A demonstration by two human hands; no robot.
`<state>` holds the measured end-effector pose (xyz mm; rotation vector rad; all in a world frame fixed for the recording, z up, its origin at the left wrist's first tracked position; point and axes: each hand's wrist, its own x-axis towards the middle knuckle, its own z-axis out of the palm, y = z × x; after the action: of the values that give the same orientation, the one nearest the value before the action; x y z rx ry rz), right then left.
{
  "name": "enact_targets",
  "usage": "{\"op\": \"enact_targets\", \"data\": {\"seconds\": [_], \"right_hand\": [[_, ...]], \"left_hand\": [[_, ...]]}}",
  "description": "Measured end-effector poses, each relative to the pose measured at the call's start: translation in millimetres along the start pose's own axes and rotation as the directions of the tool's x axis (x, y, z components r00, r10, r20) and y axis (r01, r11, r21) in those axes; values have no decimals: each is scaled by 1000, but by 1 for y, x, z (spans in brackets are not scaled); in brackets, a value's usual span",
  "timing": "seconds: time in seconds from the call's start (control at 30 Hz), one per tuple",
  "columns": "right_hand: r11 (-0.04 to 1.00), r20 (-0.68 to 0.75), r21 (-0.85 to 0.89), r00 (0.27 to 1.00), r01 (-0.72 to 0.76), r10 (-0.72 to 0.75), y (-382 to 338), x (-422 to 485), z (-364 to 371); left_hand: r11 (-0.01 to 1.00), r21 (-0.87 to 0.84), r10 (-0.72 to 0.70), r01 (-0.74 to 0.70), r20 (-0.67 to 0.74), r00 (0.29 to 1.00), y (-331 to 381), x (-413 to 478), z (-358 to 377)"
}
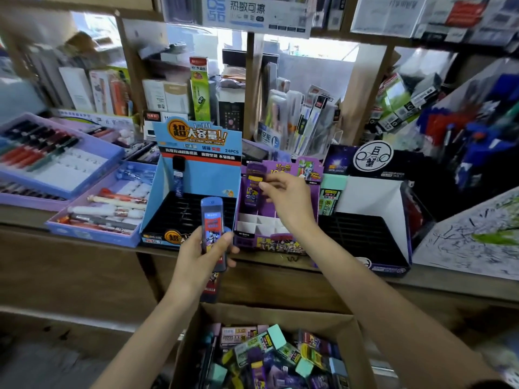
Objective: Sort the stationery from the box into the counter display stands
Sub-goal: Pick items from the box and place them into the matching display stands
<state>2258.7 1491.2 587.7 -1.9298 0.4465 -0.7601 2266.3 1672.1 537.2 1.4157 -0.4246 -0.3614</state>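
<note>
1. Centre display stand (276, 242): on the counter (70, 262), at its front edge; reference for all entries.
2. Header-card display stand (193, 164): just beside it, left.
3. Slotted display stand (365, 237): just beside it, right.
4. Pen tray (95, 203): further left, beyond the Header-card display stand.
5. Cardboard box (280, 314): before and below it, stationery packs inside.
6. Packaged stationery (303, 119): upright, behind it.
7. Lead case (254, 189): upright over its rear compartments, pinched by the right hand (286, 203).
8. Second lead case (212, 228): before its left front corner, gripped by the left hand (196, 256).

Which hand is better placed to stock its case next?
Right. The right hand pinches the purple case above the purple stand; the left hand grips the blue case in front of the blue stand.
</note>
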Motion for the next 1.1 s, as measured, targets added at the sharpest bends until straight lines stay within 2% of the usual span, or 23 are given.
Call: {"op": "enact_targets", "data": {"seconds": [0.13, 0.33, 0.43, 0.5, 0.6, 0.7, 0.8, 0.9, 1.03, 1.1], "right_hand": [[993, 55, -105, 997, -51, 57, 16, -1, 6], [970, 146, -236, 985, -51, 88, 18, -7, 0], [950, 98, -311, 995, 16, 16, 9, -21, -10], [973, 110, -227, 994, 41, -17, 1, -37, -15], [997, 309, -27, 948, -77, 82, -10, -58, -12], [979, 376, 134, 922, -156, 96, -15, -69, -5], [957, 362, 207, 925, -203, 118, -17, -69, -10], [931, 254, 276, 953, -237, 168, -22, -50, -30], [949, 4, 300, 995, -93, 97, -23, -15, -54], [976, -15, 213, 998, -53, 57, -17, -7, -51]], "left_hand": [[1000, -10, -4, 4, 25, 1000, 3, -3, -2], [1000, 9, -3, 3, 50, 999, 6, -7, -2], [1000, 24, -1, 0, 38, 999, 5, -7, -1], [999, 49, -8, 7, 38, 999, 5, -6, 0], [995, 96, -9, 0, 88, 996, 5, -6, 5], [993, 115, 10, -27, 143, 990, 4, -7, 13], [994, 99, 32, -46, 135, 990, 2, -7, 15], [996, 77, 42, -51, 117, 992, 2, -5, 12], [993, 108, 40, -52, 109, 993, -1, -3, 5], [990, 127, 40, -55, 116, 992, -1, -4, 3]]}}
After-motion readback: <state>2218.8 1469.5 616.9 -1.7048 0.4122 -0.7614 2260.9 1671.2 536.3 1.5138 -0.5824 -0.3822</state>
